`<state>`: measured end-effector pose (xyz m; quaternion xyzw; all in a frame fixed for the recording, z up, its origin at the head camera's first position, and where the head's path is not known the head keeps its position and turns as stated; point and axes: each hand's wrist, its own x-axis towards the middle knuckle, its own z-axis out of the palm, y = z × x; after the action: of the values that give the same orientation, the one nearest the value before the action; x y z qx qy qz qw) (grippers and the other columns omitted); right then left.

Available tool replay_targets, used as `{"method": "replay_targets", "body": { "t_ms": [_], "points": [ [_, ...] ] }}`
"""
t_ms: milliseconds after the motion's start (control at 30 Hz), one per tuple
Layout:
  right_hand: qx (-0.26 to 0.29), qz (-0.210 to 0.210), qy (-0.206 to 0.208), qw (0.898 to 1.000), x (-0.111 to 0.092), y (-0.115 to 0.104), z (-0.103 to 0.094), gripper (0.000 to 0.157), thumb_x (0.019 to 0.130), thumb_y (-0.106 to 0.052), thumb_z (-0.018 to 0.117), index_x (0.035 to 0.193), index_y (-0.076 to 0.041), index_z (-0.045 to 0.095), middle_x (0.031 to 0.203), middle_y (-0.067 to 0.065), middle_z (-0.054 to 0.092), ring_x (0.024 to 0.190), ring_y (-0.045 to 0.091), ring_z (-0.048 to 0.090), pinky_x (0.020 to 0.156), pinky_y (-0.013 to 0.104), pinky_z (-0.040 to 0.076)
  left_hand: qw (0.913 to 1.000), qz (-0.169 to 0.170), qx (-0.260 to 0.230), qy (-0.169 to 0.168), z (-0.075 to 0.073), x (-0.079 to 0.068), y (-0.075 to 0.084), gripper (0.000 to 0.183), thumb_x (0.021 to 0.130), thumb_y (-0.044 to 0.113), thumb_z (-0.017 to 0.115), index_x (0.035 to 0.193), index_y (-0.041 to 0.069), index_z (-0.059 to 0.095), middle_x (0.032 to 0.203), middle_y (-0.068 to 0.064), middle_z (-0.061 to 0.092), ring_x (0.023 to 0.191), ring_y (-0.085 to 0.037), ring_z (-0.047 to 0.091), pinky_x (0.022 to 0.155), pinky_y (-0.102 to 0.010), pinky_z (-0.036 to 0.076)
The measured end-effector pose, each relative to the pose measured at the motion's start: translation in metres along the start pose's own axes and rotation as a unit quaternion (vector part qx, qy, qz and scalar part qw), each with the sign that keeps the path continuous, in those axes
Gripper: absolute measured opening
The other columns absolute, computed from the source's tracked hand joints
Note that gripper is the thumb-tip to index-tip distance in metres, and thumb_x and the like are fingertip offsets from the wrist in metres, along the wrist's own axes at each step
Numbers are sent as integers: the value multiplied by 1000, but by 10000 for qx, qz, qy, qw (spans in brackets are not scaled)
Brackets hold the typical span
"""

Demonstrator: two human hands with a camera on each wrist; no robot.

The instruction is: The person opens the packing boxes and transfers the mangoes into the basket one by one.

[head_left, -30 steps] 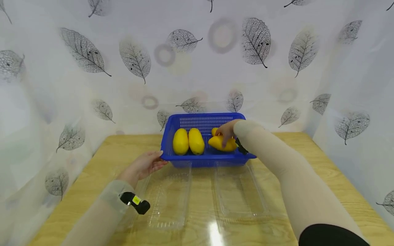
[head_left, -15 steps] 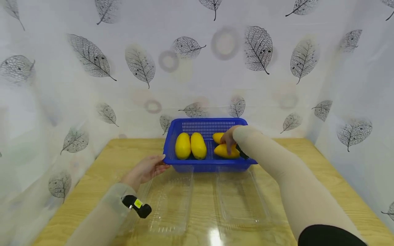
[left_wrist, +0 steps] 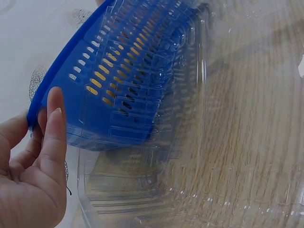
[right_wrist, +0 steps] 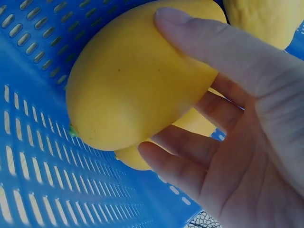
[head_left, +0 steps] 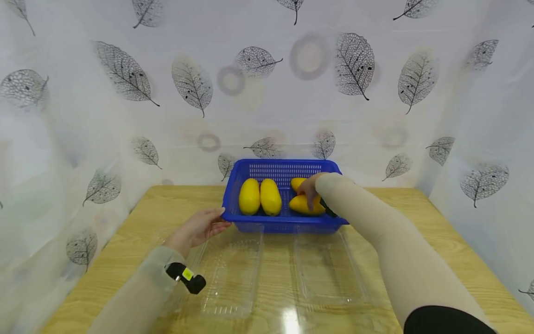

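Note:
A blue slotted basket holds yellow fruit. On its right side my right hand grips a mango, thumb on the near side and fingers at the far side, as the right wrist view shows. Behind it lies a second mango, partly hidden by the hand. Two long, smooth yellow fruits, perhaps melons, lie side by side in the left half. At the front left corner my left hand pinches the basket rim, with thumb and fingers on either side.
Two clear plastic trays stand on the wooden table in front of the basket: a left tray and a right tray. Behind the basket hangs a leaf-patterned curtain.
The front mango has shifted slightly under my right hand, and more of the rear mango shows than a second ago. My left hand stays on the rim. The head view has shifted a little.

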<state>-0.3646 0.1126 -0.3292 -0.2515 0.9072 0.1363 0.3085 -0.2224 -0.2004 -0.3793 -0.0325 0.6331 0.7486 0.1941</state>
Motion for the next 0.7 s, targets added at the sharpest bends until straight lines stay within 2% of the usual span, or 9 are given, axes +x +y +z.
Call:
{"method": "replay_targets", "body": {
  "t_ms": [133, 333, 533, 700],
  "points": [
    [175, 62, 7, 9998, 2, 2, 3, 81, 63, -38, 71, 131, -17, 32, 131, 4, 32, 118, 24, 28, 90, 38, 33, 10000, 22, -61, 32, 1, 0, -2, 31, 89, 24, 43, 104, -3, 46, 87, -11, 59, 75, -15, 60, 76, -28, 45],
    [407, 67, -10, 9991, -10, 1, 2, 77, 68, -32, 69, 131, -13, 31, 131, 5, 33, 116, 23, 32, 88, 35, 37, 9999, 39, -84, 44, 1, -1, -4, 30, 89, 25, 44, 102, -1, 47, 87, -11, 59, 75, -15, 60, 75, -28, 46],
    [972, -8, 88, 9952, -21, 8, -5, 76, 66, -32, 71, 129, -10, 35, 122, 7, 44, 106, 22, 44, 84, 35, 40, 9999, 47, -71, 94, 1, -1, -3, 26, 89, 25, 43, 97, 1, 49, 84, -8, 60, 75, -15, 60, 78, -30, 44],
    [1440, -17, 303, 9891, -30, 18, -8, 71, 72, -29, 67, 130, -8, 31, 125, 11, 41, 109, 26, 42, 83, 41, 40, 9999, 53, -24, 129, 2, 1, -1, 24, 89, 24, 43, 95, 2, 50, 82, -7, 60, 74, -14, 60, 80, -31, 43]
  ]
}}
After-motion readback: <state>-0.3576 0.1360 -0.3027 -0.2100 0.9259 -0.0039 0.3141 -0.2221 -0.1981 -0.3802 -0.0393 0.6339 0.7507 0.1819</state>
